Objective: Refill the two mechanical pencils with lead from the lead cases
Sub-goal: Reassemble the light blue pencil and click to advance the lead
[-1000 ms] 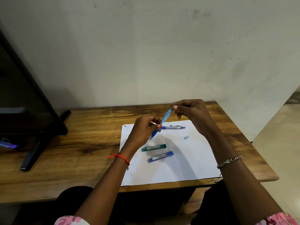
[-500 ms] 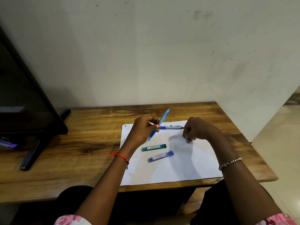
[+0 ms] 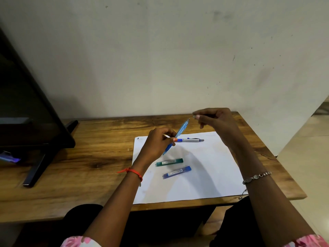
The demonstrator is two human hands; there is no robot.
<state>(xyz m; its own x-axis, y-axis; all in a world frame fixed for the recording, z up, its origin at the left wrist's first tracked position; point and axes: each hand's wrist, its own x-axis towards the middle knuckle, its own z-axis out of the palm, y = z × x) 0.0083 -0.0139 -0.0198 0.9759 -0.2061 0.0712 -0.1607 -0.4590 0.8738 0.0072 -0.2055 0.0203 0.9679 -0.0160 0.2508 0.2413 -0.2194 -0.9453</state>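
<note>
Pale labels on the green lead case (image 3: 169,162) and blue lead case (image 3: 177,172), print too small to read.

**Left hand** (image 3: 156,143): centre of frame, back toward the camera, fingers curled. Thumb and fingertips grip the lower half of a blue pencil (image 3: 181,128), which tilts up to the right.
**Left forearm:** rises from the bottom edge, left of centre.
**Right hand** (image 3: 216,122): right of centre, higher in the frame than the left. Thumb and forefinger pinch a small pale piece (image 3: 194,115), too small to identify, just right of the pencil's top end. Other fingers loosely curled.
**Right forearm:** enters from the lower right corner.
</note>
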